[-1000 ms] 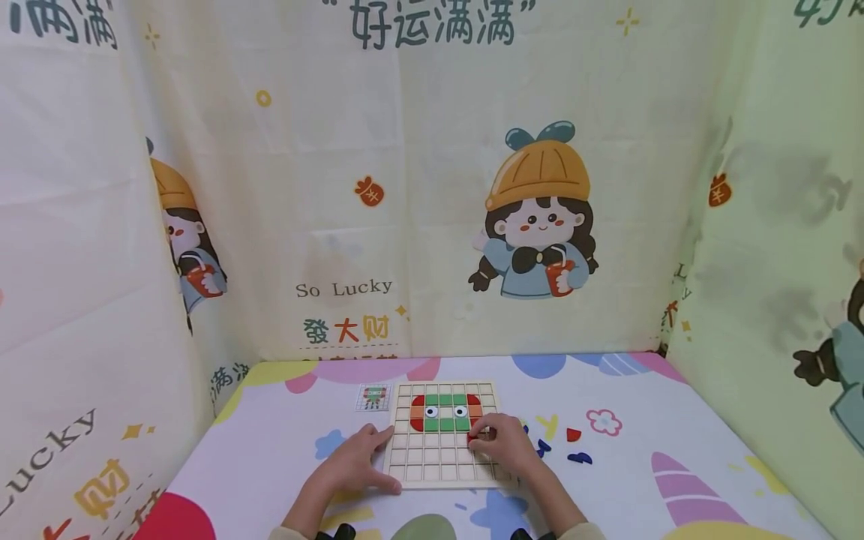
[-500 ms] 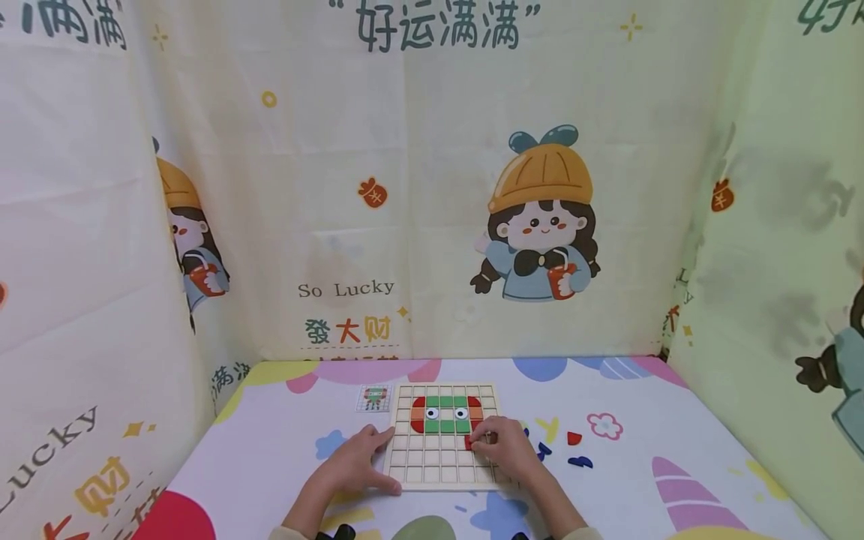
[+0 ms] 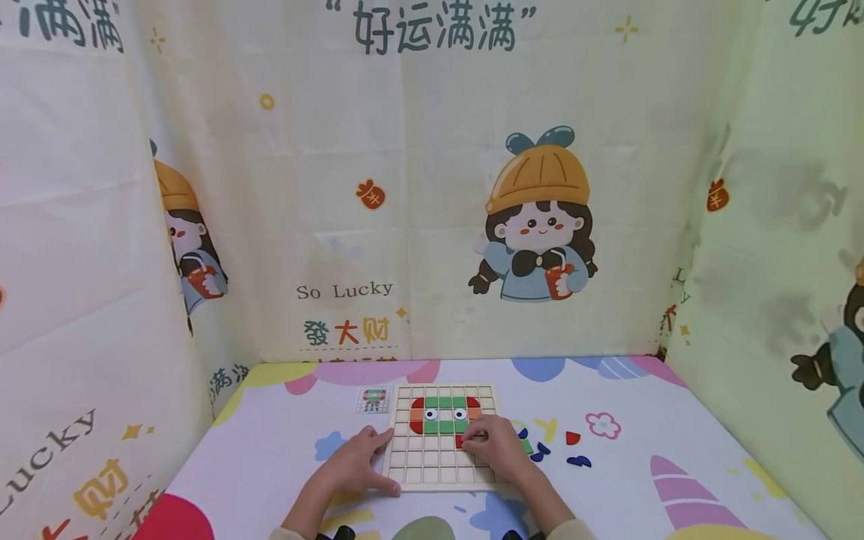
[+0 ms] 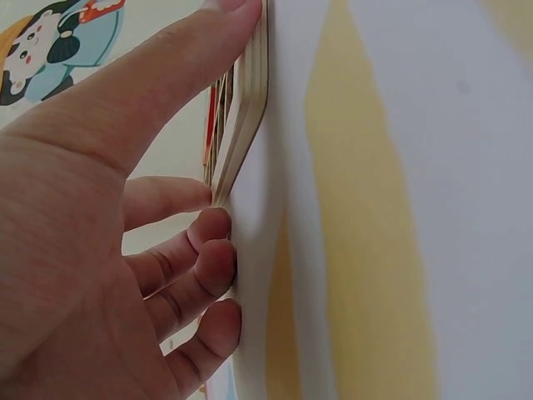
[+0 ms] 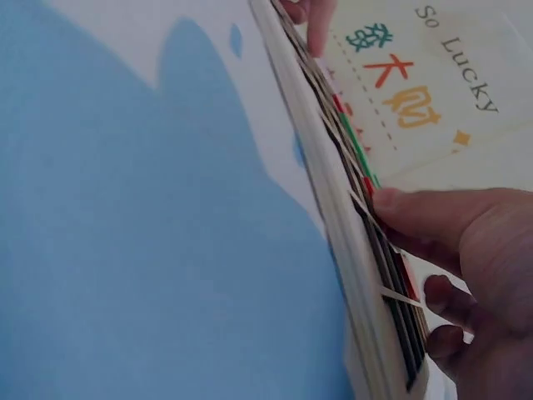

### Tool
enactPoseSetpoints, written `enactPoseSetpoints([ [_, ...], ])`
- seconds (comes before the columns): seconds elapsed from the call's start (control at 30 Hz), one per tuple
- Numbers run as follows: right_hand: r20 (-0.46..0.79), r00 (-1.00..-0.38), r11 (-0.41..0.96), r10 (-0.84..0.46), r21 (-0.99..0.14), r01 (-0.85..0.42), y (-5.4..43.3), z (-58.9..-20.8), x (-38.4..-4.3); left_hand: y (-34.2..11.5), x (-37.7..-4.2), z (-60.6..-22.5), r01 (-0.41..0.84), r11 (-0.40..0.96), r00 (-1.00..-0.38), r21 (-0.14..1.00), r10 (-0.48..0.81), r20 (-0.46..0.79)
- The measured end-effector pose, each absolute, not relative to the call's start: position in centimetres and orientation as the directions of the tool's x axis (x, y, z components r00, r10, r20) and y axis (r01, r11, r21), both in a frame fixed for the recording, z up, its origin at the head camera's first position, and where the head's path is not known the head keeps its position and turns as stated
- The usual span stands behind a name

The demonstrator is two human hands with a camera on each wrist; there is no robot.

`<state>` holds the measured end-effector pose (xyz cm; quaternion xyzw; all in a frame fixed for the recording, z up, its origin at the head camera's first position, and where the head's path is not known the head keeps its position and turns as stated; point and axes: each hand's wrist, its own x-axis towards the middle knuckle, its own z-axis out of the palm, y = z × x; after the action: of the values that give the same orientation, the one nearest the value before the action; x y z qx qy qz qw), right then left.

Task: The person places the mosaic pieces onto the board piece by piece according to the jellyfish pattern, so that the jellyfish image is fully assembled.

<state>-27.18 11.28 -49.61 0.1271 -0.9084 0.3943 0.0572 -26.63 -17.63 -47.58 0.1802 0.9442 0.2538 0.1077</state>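
Observation:
A square wooden grid board [image 3: 432,475] lies on the table, with green, orange and red pieces forming a shape across its upper rows and two round eye pieces [image 3: 431,414] in it. My right hand [image 3: 496,448] pinches a small red piece [image 3: 460,442] between thumb and fingers, right at the board below the shape's right side. My left hand [image 3: 355,463] is spread around the board's near-left corner; in the left wrist view its thumb and index finger touch the board edge [image 4: 254,108], the other fingers loosely bent.
A small pattern card [image 3: 373,399] lies just left of the board's far corner. To the right are several loose pieces: dark blue ones [image 3: 579,461], a red one [image 3: 572,437] and a green one [image 3: 526,445] partly behind my right hand. Printed cloth walls [image 3: 432,225] enclose the table.
My right hand has shifted slightly left with the red piece, from under the shape's right end toward the neighbouring grid cell. The left hand stays at the board corner.

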Motion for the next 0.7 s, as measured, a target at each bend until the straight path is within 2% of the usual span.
enactPoseSetpoints([
  [0.2, 0.198, -0.961, 0.630, -0.194, -0.725, -0.277, 12.8, -49.3, -26.7, -17.7, -26.4, -47.5, 0.286, 0.791, -0.906, 0.541, 0.407, -0.116],
  [0.5, 0.140, -0.990, 0.676, -0.021, -0.728, -0.118, 16.6, -48.3, -25.4, -17.6, -26.4, -47.1, 0.281, 0.801, -0.910, 0.529, 0.397, -0.118],
  [0.7, 0.157, -0.987, 0.688, 0.043, -0.720, -0.085, 19.1, -48.3, -24.7, -17.6, -26.5, -47.1, 0.271, 0.806, -0.914, 0.527, 0.388, -0.122],
])
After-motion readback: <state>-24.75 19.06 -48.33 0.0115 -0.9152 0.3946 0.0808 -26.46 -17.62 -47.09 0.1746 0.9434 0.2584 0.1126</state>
